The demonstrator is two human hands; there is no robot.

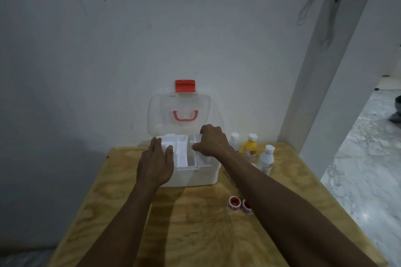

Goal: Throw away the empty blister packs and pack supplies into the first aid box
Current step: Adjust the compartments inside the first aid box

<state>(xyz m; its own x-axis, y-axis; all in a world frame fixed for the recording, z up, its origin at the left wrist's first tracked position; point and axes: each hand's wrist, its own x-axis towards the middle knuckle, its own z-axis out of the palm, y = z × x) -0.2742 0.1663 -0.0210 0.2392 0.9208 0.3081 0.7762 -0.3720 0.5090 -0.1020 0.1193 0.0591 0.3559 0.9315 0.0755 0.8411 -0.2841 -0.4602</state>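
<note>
Standing against the wall on the wooden counter (195,234), the first aid box (195,176) gapes, lid (180,115) upright. The left hand (155,163), fingers spread, rests on its left rim; the right hand (211,142) pinches the clear inner tray (196,147). Three bottles (249,147) crowd its right; two tape rolls (239,204) lie nearer.

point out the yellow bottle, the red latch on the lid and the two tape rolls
yellow bottle (250,147), head view, on its yellow body
red latch (185,86), head view, middle of the latch at the lid's top edge
tape rolls (234,202), head view, on the left roll's red core
</note>
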